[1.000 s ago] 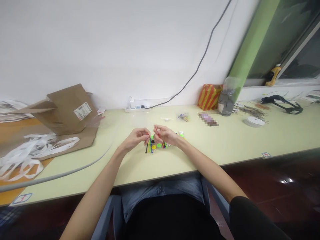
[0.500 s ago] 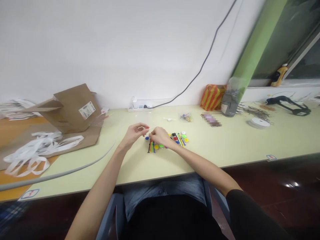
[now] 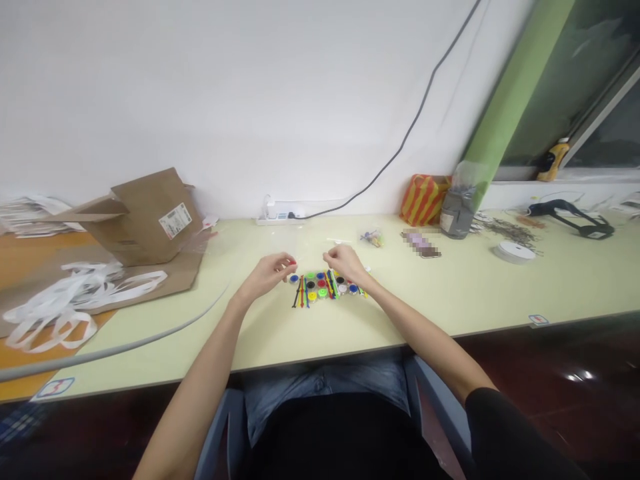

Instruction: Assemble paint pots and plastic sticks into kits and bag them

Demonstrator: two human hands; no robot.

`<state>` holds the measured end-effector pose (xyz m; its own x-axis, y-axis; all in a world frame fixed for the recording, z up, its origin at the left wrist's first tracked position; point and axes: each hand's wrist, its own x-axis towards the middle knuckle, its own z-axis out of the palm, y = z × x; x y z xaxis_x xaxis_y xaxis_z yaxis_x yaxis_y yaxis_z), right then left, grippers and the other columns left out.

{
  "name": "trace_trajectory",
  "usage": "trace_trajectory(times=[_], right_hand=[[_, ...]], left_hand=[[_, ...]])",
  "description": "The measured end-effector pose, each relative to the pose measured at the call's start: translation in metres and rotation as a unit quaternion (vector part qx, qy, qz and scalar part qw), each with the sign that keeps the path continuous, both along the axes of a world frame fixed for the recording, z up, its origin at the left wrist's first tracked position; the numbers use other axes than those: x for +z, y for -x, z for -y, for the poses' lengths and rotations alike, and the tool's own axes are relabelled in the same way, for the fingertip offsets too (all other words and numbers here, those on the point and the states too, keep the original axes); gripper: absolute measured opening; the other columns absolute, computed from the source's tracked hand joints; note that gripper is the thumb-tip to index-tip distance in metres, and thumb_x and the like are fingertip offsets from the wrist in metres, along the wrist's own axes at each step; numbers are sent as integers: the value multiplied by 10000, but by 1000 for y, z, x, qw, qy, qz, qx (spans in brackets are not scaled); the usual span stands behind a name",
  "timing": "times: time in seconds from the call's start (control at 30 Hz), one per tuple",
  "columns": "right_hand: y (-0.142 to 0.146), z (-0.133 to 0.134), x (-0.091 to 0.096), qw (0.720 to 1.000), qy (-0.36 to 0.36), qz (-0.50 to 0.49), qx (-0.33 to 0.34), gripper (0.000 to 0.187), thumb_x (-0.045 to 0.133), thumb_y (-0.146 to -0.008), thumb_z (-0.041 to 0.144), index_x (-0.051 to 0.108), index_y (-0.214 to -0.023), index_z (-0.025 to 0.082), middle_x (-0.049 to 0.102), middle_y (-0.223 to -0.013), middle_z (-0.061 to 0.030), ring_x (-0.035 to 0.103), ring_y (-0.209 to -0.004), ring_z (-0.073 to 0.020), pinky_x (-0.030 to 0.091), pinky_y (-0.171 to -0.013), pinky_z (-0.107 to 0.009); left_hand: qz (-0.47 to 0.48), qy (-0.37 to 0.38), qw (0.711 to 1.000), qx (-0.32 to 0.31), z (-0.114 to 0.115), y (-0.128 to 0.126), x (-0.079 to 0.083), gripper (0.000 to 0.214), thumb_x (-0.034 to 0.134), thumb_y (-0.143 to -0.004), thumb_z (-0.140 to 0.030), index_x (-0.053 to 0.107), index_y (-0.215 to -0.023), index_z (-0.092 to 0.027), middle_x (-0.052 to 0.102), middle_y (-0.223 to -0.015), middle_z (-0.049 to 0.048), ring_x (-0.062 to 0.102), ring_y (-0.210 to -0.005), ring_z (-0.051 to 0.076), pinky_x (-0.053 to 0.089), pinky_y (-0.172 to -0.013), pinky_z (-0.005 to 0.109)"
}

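Note:
My left hand (image 3: 269, 275) is closed in a pinch just above the table, with a small red piece (image 3: 293, 263) at its fingertips; its exact shape is too small to tell. My right hand (image 3: 346, 263) is also pinched, to the right and apart from the left; what its fingers hold, if anything, I cannot make out. Below both hands lie small round coloured discs, such as a yellow disc (image 3: 313, 297) and a green disc (image 3: 323, 293). Thin coloured arrow-shaped strips (image 3: 302, 293) lie in groups between the discs. The right wrist covers part of this layout.
Behind the hands are a white piece (image 3: 339, 241), a bag of small coloured parts (image 3: 371, 237) and a power strip (image 3: 280, 215). At left stand a cardboard box (image 3: 145, 223) and white straps (image 3: 65, 300). A striped bag (image 3: 423, 200), a phone (image 3: 421, 243) and a white roll (image 3: 515, 251) lie right.
My right hand has moved right and slightly away from me, leaving the left fingertips and uncovering more discs and strips. My left hand stays nearly in place with the red piece.

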<state>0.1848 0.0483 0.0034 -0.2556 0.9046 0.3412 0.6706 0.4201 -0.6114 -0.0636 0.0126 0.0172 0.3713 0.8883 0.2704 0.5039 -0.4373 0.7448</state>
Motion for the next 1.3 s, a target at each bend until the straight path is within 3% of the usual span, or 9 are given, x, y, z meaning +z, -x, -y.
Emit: trace_trajectory(times=[0.17, 0.37, 0.67, 0.9, 0.97, 1.03, 1.13, 1.23, 1.3], right_hand=[[-18, -2, -14, 995, -32, -84, -34, 397, 431, -874, 337, 354, -504, 214, 354, -516, 31, 307, -516, -110, 253, -541, -256], [-23, 2, -11, 989, -94, -95, -55, 410, 408, -918, 356, 351, -539, 209, 356, -548, 24, 316, -542, -115, 244, -567, -262], [-33, -3, -12, 985, -122, -88, -85, 420, 414, -940, 354, 356, -551, 205, 361, -534, 27, 317, -524, -117, 233, -568, -273], [-40, -16, -17, 984, -122, -62, -114, 446, 395, -969, 378, 484, -572, 195, 506, -560, -3, 445, -550, -141, 289, -595, -277], [-48, -31, -17, 983, -96, -37, -149, 415, 379, -978, 357, 600, -674, 180, 608, -650, -36, 523, -622, -168, 334, -632, -278], [-57, -50, -16, 982, -67, 12, -175, 319, 398, -968, 292, 688, -932, 164, 692, -828, -70, 592, -772, -205, 385, -715, -288], [-64, -79, -17, 983, -46, 90, -151, 376, 436, -944, 196, 616, -1270, 144, 696, -1085, -126, 585, -1036, -247, 407, -887, -327], [-55, -97, -20, 986, -35, 119, -108, 401, 487, -932, 174, 613, -1312, 152, 663, -1209, -151, 543, -1148, -261, 390, -966, -339], [-44, -103, -22, 987, -29, 132, -86, 371, 501, -933, 172, 648, -1273, 156, 662, -1219, -158, 536, -1164, -267, 385, -975, -339]], left_hand=[[-105, -49, 993, -34, 0, 4, 2, 306, 686, -802, -484, 703, -893, -192, 648, -891, 54, 545, -796, 177, 441, -688, 275], [-174, 78, 978, -83, -1, 9, -2, 223, 650, -772, -385, 666, -864, -182, 593, -709, 5, 512, -638, 155, 391, -588, 262], [-128, 99, 986, -51, -8, 14, -18, 356, 750, -680, -449, 573, -860, -198, 582, -737, -1, 526, -669, 168, 408, -586, 262], [-134, 92, 987, -18, -7, 10, -17, 394, 747, -678, -524, 517, -693, -205, 529, -662, -5, 447, -601, 152, 324, -525, 250], [-129, 90, 987, -23, -7, 9, -16, 385, 725, -699, -538, 534, -693, -204, 534, -661, 0, 448, -596, 153, 322, -520, 251], [-127, 91, 987, -28, -6, 9, -17, 386, 694, -730, -556, 540, -697, -204, 538, -655, 3, 450, -584, 153, 324, -516, 254], [-121, 108, 986, -35, -5, 9, -17, 397, 624, -798, -585, 535, -714, -207, 554, -642, 8, 459, -556, 154, 323, -510, 262], [-136, 98, 986, -20, -4, 9, -16, 416, 528, -874, -597, 517, -712, -213, 567, -640, 14, 469, -553, 163, 327, -532, 276], [-158, 47, 986, 6, -4, 9, -14, 427, 486, -906, -580, 491, -682, -216, 550, -627, 13, 456, -562, 167, 316, -556, 284]])
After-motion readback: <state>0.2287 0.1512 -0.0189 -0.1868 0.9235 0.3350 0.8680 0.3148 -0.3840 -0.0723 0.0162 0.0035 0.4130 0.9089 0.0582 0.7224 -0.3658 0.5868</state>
